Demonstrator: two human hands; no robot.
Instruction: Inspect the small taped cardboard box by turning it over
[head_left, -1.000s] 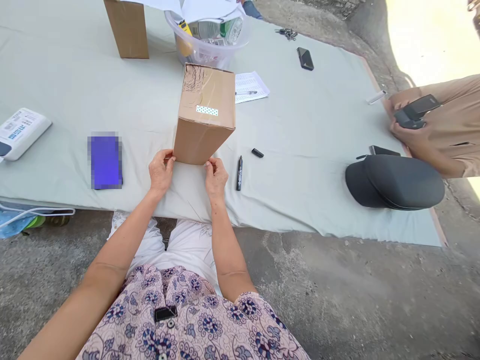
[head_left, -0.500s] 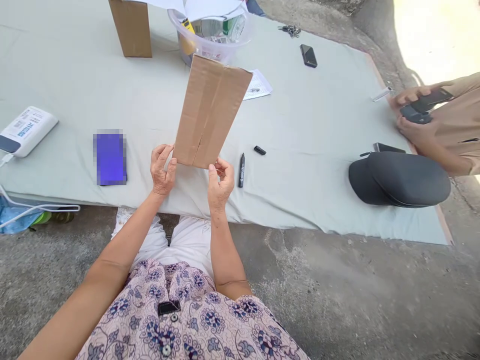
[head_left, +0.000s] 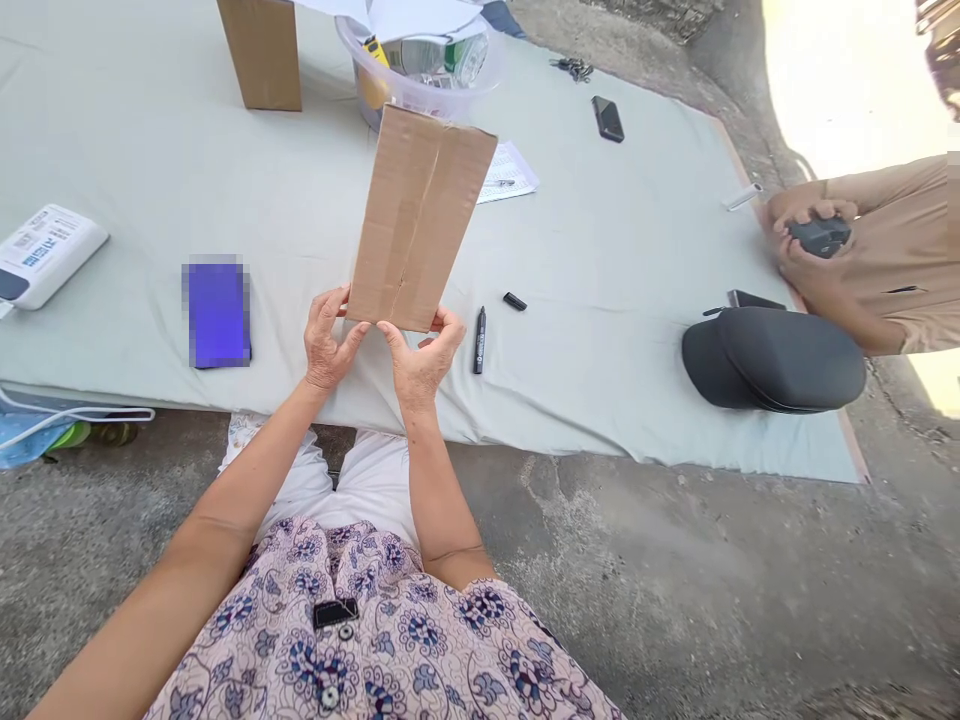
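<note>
A brown cardboard box (head_left: pixel 420 215) with a taped seam down its face tilts up in front of me. At its lower left corner, my left hand (head_left: pixel 328 338) is closed on the edge, thumb along the bottom. My right hand (head_left: pixel 424 360) grips the lower right corner, with its thumb on the bottom edge near the middle and its fingers partly hidden behind. Just right of that hand lie an uncapped black marker (head_left: pixel 479 342) and its cap (head_left: pixel 515 301). Behind the box is a printed sheet (head_left: pixel 511 172) with a pen on it.
A clear basin (head_left: pixel 420 95) of bottles and another cardboard box (head_left: pixel 262 60) stand at the back. Left are a blurred blue object (head_left: pixel 217 315) and a white power bank (head_left: pixel 56 255). A black case (head_left: pixel 776 360) sits right, near another person's hands (head_left: pixel 814 235) holding a dark device.
My right hand has shifted left along the box's lower edge, and both thumbs have moved closer together. The other person's hands have closed around the dark device. The view has shifted slightly.
</note>
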